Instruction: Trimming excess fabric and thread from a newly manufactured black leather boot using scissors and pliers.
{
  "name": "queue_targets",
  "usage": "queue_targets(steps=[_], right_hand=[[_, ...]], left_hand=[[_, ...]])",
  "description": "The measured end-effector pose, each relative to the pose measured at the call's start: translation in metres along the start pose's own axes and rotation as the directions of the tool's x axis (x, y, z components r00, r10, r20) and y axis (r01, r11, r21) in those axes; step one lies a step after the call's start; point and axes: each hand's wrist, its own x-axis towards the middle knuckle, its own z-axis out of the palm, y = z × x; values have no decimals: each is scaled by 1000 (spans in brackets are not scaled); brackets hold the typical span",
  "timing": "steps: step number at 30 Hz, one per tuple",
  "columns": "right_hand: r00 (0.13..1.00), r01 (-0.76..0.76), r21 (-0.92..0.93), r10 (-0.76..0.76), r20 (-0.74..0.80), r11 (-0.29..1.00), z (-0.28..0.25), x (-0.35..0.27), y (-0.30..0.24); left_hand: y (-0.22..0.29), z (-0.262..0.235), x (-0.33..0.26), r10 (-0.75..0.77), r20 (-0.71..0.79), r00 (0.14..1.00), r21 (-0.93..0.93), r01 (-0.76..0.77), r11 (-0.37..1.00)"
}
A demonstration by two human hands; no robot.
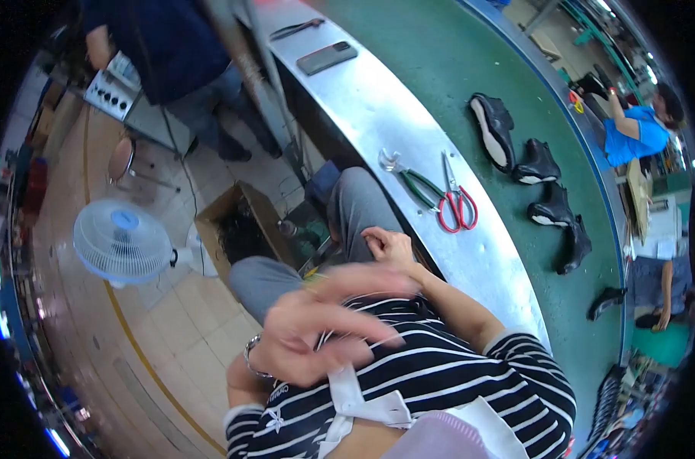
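My left hand (317,321), with a metal bracelet at the wrist, is raised before my striped shirt. Its fingers stretch out apart, smeared by motion, and nothing shows in them. My right hand (389,249) rests by my grey-trousered thigh (355,200), its fingers curled in loosely around nothing that I can see. On the metal ledge (485,264) to its right lie red-handled scissors (456,203) and pincers with green handles (416,187). Neither tool is touched by a hand.
Several black boots (491,131) lie on the green belt (409,69). A phone (327,57) lies farther up the ledge. To the left are a cardboard box (233,229) of dark pieces, a fan (126,243) and a stool (123,159). Other people (626,134) stand nearby.
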Motion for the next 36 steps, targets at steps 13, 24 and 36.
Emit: queue_targets(steps=[13,24,36], right_hand=[[998,-3,11,2,60,1000,-3,6,0],[997,-48,-3,48,67,999,2,9,3],[997,-15,-9,16,73,1000,-2,12,0]], left_hand=[[-2,17,13,162,232,959,-602,11,799],[16,3,18,293,7,956,-507,-249,825],[1,-16,-5,301,-291,908,-40,-325,945]])
